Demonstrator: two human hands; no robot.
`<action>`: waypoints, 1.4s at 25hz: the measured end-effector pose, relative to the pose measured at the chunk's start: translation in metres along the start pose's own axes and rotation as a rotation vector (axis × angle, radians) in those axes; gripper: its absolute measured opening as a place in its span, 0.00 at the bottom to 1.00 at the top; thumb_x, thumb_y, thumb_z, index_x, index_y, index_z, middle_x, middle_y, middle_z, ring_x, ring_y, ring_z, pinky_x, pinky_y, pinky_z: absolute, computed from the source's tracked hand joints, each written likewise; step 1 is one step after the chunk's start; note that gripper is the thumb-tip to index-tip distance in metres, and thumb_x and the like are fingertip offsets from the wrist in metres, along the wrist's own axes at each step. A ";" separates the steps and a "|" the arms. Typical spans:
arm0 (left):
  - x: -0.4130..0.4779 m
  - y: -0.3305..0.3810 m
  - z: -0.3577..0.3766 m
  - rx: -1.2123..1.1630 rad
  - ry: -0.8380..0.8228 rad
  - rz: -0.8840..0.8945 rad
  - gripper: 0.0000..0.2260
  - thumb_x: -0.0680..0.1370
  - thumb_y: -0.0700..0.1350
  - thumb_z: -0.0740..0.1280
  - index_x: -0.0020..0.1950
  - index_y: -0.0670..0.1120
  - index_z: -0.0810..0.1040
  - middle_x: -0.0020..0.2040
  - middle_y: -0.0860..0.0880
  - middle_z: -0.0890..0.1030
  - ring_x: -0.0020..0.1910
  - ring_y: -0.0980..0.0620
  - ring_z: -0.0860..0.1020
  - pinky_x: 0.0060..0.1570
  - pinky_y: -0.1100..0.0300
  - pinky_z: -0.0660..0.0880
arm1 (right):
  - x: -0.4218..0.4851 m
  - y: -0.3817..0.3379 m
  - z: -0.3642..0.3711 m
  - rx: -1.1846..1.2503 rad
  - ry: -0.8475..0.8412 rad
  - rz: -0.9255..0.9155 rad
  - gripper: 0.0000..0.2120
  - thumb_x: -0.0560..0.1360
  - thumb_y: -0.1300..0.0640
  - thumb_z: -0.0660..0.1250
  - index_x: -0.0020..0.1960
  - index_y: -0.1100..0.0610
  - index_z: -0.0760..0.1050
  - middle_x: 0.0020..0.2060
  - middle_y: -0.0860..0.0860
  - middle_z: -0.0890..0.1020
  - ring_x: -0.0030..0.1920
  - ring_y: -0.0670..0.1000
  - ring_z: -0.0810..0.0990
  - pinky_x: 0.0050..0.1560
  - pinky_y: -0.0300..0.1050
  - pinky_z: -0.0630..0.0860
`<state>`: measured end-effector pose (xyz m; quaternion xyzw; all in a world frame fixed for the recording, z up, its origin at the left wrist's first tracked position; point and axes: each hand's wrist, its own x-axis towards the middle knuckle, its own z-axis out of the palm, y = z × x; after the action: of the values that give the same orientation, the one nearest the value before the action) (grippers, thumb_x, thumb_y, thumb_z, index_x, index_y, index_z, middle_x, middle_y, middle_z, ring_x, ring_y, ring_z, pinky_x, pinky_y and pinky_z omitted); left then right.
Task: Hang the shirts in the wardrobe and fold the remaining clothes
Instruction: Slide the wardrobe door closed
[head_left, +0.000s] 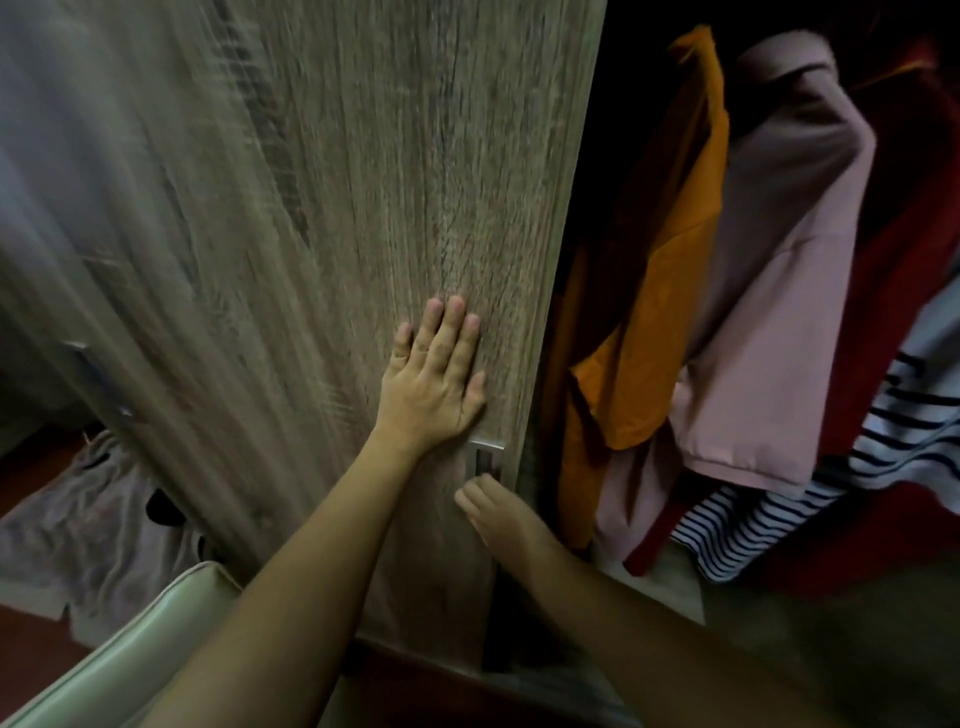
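**Where are the shirts?**
Inside the wardrobe, to the right of both hands. The orange shirt (644, 291) hangs beside the pink shirt (779, 312), long axes vertical, hems toward the floor. A pinkish garment (93, 519) lies unfolded on the floor, far left.

**And your hands?**
My left grip (434, 379) is released, palm flat on the wardrobe door (311, 208), fingers pointing up. My right grip (496, 517) sits just below the metal handle (485, 460), fingers curled. I cannot tell whether it grasps anything.

**Which is nearer the handle?**
The right. The handle runs upright along the door's edge, so I'd judge the door moves next.
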<state>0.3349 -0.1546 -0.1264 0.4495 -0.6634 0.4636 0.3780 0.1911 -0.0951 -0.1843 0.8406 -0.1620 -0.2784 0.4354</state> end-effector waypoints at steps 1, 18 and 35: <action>0.001 0.001 -0.001 -0.002 -0.002 -0.006 0.29 0.80 0.52 0.48 0.77 0.44 0.40 0.78 0.48 0.38 0.76 0.50 0.40 0.73 0.53 0.39 | 0.000 0.003 -0.002 0.003 0.003 -0.012 0.27 0.77 0.53 0.60 0.72 0.62 0.58 0.67 0.58 0.64 0.67 0.56 0.63 0.67 0.47 0.63; 0.063 0.154 -0.007 -0.033 0.028 0.243 0.30 0.75 0.53 0.58 0.76 0.47 0.57 0.78 0.49 0.50 0.76 0.53 0.52 0.73 0.50 0.44 | -0.137 -0.020 0.108 0.230 -0.095 0.187 0.21 0.78 0.52 0.58 0.69 0.58 0.68 0.63 0.53 0.70 0.60 0.53 0.68 0.56 0.42 0.68; 0.143 0.409 0.009 -0.170 0.087 0.332 0.29 0.76 0.54 0.57 0.76 0.46 0.59 0.78 0.49 0.49 0.77 0.54 0.50 0.72 0.51 0.43 | -0.365 -0.016 0.221 0.521 -0.303 0.497 0.21 0.78 0.60 0.59 0.69 0.64 0.64 0.66 0.59 0.67 0.66 0.58 0.65 0.71 0.52 0.61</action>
<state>-0.0980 -0.1307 -0.1105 0.2799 -0.7482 0.4807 0.3616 -0.2325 -0.0398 -0.1806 0.8077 -0.4883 -0.2349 0.2325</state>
